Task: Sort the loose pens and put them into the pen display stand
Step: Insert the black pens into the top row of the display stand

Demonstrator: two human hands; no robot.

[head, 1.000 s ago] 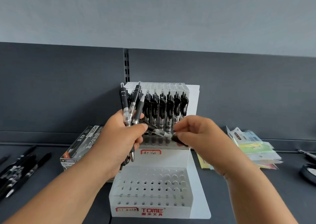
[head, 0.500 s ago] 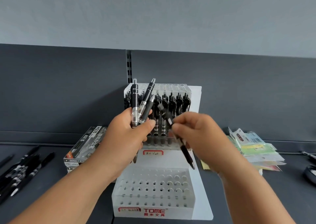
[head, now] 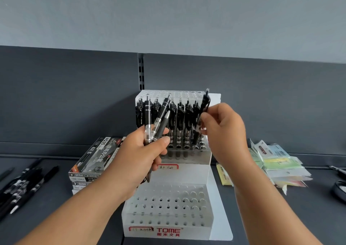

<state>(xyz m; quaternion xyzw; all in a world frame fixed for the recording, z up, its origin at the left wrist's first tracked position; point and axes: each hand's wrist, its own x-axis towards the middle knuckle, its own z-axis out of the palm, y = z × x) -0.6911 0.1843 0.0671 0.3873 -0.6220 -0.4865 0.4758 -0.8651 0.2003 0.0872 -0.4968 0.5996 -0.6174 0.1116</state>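
At the left edge of the desk [head: 56, 216] lie the loose pens [head: 20, 186], black, slim and mixed together. Right of them sits a stack of pen boxes [head: 97, 156].

Our left hand [head: 144, 151] is curled round a bundle of pens [head: 148, 117], tips down and clickers up, in front of the display stand [head: 189, 175]. We judge each pen light, rigid and smooth-barrelled. A bundle of such barrels can slide or fan out, so we grip it at mid-barrel with the thumb across.

The stand's middle tier holds rows of black pens; its near tier shows only open holes.

Our right hand [head: 226, 130] pinches a single pen [head: 205, 104] between thumb and fingertips, roughly upright, its tip just above the open holes at the right end of the middle tier. We hold it on the upper barrel below the clip, which leaves the tip free to find a hole. The clip is the likely snag point against neighbouring pens.

At the far right lies a pile of packets [head: 277, 160].
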